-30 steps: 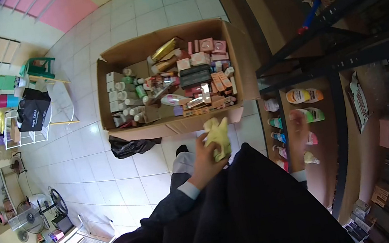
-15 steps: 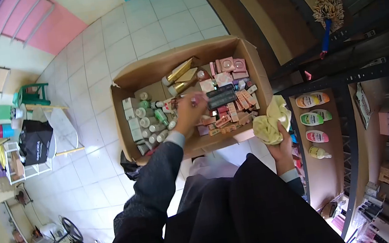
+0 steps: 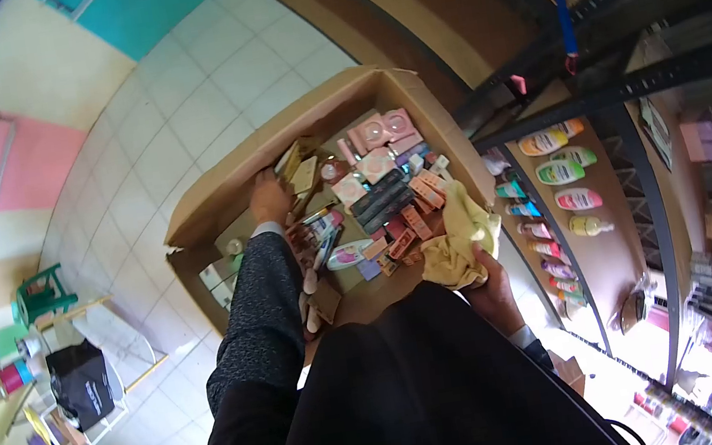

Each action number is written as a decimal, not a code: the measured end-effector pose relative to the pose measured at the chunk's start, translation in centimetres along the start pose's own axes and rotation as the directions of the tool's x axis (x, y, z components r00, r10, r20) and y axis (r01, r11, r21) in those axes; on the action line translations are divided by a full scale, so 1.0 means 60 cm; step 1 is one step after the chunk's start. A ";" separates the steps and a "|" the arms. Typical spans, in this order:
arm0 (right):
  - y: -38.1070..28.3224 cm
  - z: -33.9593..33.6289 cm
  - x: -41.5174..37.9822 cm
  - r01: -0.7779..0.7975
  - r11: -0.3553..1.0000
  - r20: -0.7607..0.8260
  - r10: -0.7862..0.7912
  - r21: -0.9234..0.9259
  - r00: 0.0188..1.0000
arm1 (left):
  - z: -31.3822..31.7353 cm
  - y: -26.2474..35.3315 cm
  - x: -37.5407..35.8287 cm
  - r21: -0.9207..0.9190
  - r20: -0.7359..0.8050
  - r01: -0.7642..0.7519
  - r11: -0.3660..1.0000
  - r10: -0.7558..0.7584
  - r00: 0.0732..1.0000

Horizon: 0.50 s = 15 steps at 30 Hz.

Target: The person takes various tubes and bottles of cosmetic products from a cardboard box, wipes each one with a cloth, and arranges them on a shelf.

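While my right hand [image 3: 495,292] grips a crumpled yellow cloth [image 3: 461,242] by its lower edge, right of the frame's centre, my left hand [image 3: 269,200] is down inside the cardboard box [image 3: 221,203], left of centre. Its fingertips are hidden, so I can't tell whether they have closed on anything; a gold pack [image 3: 290,160] and a pale carton [image 3: 305,178] lie just beside them. The cloth covers part of the box's lower-right side; I judge it light, soft and floppy, fine to bunch up anywhere. The gold pack looks stiff and perhaps slick, best pinched across its sides. Farther right in the box sit pink boxes [image 3: 372,132] and dark cases [image 3: 382,201], probably light too, though I wouldn't press hard on the pink ones' round fronts.
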State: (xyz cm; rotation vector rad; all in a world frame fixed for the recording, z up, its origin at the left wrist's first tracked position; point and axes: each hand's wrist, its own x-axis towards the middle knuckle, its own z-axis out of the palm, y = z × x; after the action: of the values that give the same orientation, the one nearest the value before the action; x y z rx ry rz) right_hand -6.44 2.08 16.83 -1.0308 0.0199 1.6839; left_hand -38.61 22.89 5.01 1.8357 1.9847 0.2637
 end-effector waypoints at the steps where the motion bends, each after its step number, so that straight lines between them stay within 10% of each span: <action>1: 0.005 0.002 -0.002 0.016 1.000 -0.022 -0.015 0.010 1.000 | 0.008 -0.005 0.002 -0.003 0.019 -0.021 1.000 0.021 1.000; 9: 0.012 0.020 -0.029 0.033 0.987 -0.046 -0.026 0.159 0.999 | 0.073 -0.114 -0.006 0.262 -0.323 -0.344 0.902 0.418 0.849; 11: 0.014 0.003 -0.044 0.084 0.982 -0.050 -0.077 0.168 0.996 | -0.010 -0.045 -0.052 -0.082 -0.339 -0.256 0.963 0.214 0.916; 14: 0.036 -0.054 -0.059 0.341 0.820 0.107 -0.330 -0.460 0.938 | -0.072 -0.048 -0.088 -0.316 -0.406 -0.339 0.886 0.196 0.893; 15: 0.027 -0.047 -0.070 0.321 0.882 0.085 -0.312 -0.345 0.946 | -0.085 -0.050 -0.100 -0.525 -0.386 -0.326 0.786 0.121 0.915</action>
State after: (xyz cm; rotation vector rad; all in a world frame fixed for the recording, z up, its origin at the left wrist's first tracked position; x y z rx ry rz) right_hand -5.95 -3.20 16.97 -1.2043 -0.4654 1.4252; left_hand -43.26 17.38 9.41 1.6746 1.5980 1.1934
